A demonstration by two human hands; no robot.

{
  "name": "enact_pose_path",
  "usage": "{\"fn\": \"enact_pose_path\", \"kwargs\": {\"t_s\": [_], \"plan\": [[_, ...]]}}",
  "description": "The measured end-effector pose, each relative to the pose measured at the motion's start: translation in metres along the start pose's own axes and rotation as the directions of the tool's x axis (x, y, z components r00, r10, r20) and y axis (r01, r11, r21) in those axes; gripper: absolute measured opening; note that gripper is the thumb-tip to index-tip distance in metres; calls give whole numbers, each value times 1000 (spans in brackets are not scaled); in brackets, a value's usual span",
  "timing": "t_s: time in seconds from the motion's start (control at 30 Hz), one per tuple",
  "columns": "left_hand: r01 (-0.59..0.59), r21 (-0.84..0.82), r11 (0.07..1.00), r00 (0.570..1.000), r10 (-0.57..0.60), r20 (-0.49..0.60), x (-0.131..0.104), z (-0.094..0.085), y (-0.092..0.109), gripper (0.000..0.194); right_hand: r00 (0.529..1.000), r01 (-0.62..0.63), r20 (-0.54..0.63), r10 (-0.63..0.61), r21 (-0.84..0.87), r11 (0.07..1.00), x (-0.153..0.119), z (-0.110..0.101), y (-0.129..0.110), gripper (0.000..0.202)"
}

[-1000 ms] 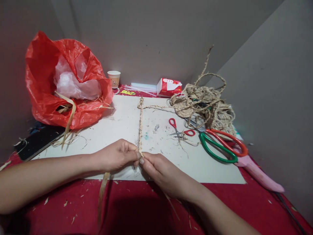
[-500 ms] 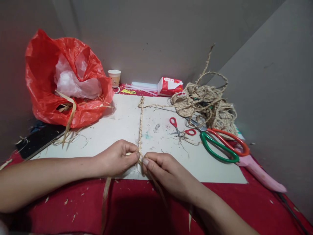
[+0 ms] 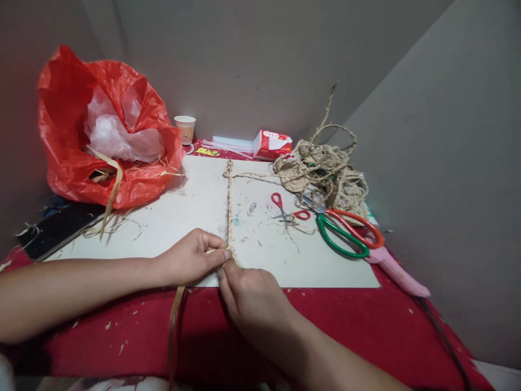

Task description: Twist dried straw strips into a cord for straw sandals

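Observation:
A braided straw cord (image 3: 230, 209) runs down the white board, its near end between my two hands. My left hand (image 3: 199, 255) is closed, thumb and forefinger pinching the cord's lower end. Right against it, my right hand (image 3: 250, 293) is closed too, its fingertips at the same end and partly hidden behind the back of the hand. A flat straw strip (image 3: 176, 315) hangs below my left hand over the red cloth. From the top of the cord a thin braid leads right to a heap of braided straw rope (image 3: 325, 168).
On the white board (image 3: 195, 190) lie small red-handled scissors (image 3: 287, 214). Large scissors with green and orange handles (image 3: 344, 252) and a pink object (image 3: 402, 274) are at the right. A red plastic bag (image 3: 154, 187), dark flat object (image 3: 57, 231), paper cup (image 3: 185, 130) and tissue pack (image 3: 272, 145) stand around.
My right hand has turned over, its back now upward, and moved in under my left fingertips. My left hand keeps its pinch. The whole view has shifted slightly.

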State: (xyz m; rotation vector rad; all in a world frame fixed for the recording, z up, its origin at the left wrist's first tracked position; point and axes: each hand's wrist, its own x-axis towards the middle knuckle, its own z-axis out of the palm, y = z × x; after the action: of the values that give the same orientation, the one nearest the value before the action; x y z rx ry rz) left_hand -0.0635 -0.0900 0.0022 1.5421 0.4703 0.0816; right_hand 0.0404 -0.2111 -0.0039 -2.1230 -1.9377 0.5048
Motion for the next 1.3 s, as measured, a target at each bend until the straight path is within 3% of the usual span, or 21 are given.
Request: {"fn": "enact_pose_path", "kwargs": {"t_s": [0.07,0.13,0.2,0.27,0.33,0.4,0.47,0.53,0.6,0.73,0.83,0.9,0.97,1.1,1.2,1.3], "plan": [[22,-38,999,1000,-23,-11,0,1,-1,28,990,125,70,-120,-69,990,-12,-2,-10,15],[29,-31,999,999,-30,-33,0,0,-1,28,954,281,114,-278,-5,960,-27,-11,-17,12],[11,-48,999,999,-13,-32,-1,-2,0,29,945,320,25,-327,152,935,-38,-25,-16,20],[5,-99,995,1000,-5,2,-1,-5,1,30,976,183,-164,-141,279,943,-39,-39,-7,21],[22,-154,988,998,-14,55,-1,-9,2,31,954,25,-282,99,404,914,-29,-47,4,23],[18,-195,981,994,3,109,0,-11,2,32,966,-27,-186,182,624,781,-11,-45,12,27],[-25,-231,973,985,63,159,2,-12,1,34,994,-87,28,105,791,605,7,-36,15,34],[-68,-233,970,978,111,176,4,-13,-1,32,980,-182,200,9,875,449,21,-27,17,41],[-86,-193,977,977,121,178,5,-14,-3,27,956,-254,290,-35,884,392,27,-22,20,44],[-111,13,994,968,106,227,6,-20,-1,24,908,-338,405,-106,860,382,28,-20,32,42],[-152,238,959,972,101,211,4,-26,6,21,898,-392,422,-126,897,204,26,-14,37,40],[-188,375,908,969,108,224,2,-28,13,20,910,-398,406,-85,912,95,25,-7,36,39],[-202,536,819,971,94,221,0,-27,20,20,922,-385,386,-32,922,42,23,-2,33,40],[-179,839,514,983,115,139,-9,-19,31,19,926,-371,364,98,925,79,20,2,26,42],[-183,922,342,977,166,133,-19,-8,30,14,922,-363,348,172,929,69,17,2,22,40],[-233,962,143,954,228,197,-27,2,23,12,918,-341,341,201,939,-35,15,3,17,42]]}}
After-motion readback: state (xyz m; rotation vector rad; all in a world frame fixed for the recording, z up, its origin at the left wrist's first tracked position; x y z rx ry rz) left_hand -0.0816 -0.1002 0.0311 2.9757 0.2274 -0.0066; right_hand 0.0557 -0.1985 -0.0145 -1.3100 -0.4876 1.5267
